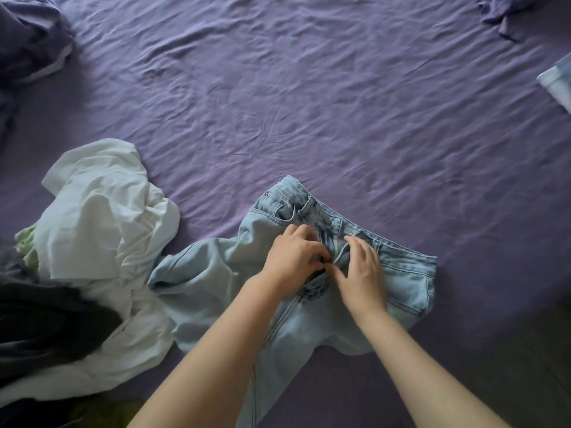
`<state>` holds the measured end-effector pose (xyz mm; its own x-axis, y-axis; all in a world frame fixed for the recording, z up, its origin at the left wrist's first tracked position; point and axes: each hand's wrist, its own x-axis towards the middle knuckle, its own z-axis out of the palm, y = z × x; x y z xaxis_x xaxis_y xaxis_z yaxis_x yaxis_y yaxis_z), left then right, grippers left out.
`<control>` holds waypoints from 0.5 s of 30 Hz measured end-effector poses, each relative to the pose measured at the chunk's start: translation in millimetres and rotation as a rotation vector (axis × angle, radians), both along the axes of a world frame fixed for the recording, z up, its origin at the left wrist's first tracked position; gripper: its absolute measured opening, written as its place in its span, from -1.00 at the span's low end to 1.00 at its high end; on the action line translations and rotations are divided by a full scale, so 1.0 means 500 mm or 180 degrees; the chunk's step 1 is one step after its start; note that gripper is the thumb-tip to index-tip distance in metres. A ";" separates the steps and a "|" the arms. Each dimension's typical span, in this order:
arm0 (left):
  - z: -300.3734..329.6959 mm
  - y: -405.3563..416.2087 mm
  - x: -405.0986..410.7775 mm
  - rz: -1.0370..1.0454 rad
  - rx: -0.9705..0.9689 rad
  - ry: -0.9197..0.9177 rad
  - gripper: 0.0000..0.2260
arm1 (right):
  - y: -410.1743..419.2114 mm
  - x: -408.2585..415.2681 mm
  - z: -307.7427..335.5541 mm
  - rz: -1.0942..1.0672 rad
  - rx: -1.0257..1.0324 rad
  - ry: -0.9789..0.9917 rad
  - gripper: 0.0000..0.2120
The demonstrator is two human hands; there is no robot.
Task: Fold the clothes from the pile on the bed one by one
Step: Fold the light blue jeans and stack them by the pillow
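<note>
Light blue jeans (pixel 213 273) lie front side up on the purple bed sheet (pixel 309 103), waistband away from me, legs running toward the bottom edge. My left hand (pixel 293 257) pinches the fabric at the fly with curled fingers. My right hand (pixel 361 270) rests on the other side of the fly, fingers touching the denim just below the waistband. The pile of clothes (pixel 102 242) lies to the left, with a crumpled white garment on top.
A dark garment (pixel 46 329) and a bit of pale green cloth (pixel 27 245) belong to the pile at the left. A dark purple bundle (pixel 27 38) sits at the top left. Folded denim (pixel 556 81) shows at the right edge. Floor shows bottom right.
</note>
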<state>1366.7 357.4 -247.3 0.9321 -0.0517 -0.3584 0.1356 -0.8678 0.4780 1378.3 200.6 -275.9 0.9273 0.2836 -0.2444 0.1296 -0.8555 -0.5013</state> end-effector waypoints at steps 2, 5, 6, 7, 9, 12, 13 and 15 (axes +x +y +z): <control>-0.005 -0.001 0.018 -0.0228 0.0014 0.0230 -0.77 | -0.001 -0.023 -0.003 -0.0347 -0.0077 0.0399 -0.28; -0.020 -0.004 0.024 -0.0375 0.0059 0.0366 -0.79 | 0.001 -0.048 -0.012 -0.0061 -0.0627 0.0638 -0.06; -0.025 -0.006 0.026 -0.0403 0.0066 0.0356 -0.80 | 0.000 -0.053 -0.013 0.0053 -0.0720 0.0685 0.00; -0.028 -0.008 0.029 -0.0429 0.0058 0.0343 -0.81 | -0.002 -0.055 -0.018 0.0120 -0.0763 0.0713 0.04; -0.033 -0.010 0.036 -0.0481 0.0012 0.0313 -0.84 | -0.007 -0.058 -0.023 0.0168 -0.0810 0.0696 0.04; -0.044 -0.003 0.039 -0.0468 -0.0207 0.0154 -0.86 | 0.001 -0.075 -0.023 0.0024 -0.0928 0.0525 -0.07; -0.047 0.001 0.038 -0.0458 -0.0305 0.0104 -0.86 | 0.004 -0.084 -0.028 -0.0030 -0.0909 0.0474 -0.13; -0.048 0.006 0.039 -0.0479 -0.0405 0.0079 -0.87 | 0.010 -0.098 -0.036 -0.0115 -0.0769 0.0318 -0.22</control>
<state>1386.0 360.5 -271.0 0.9014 -0.2362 -0.3629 0.0220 -0.8119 0.5833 1329.2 205.4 -293.6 0.9036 0.1730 -0.3919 0.0568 -0.9552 -0.2905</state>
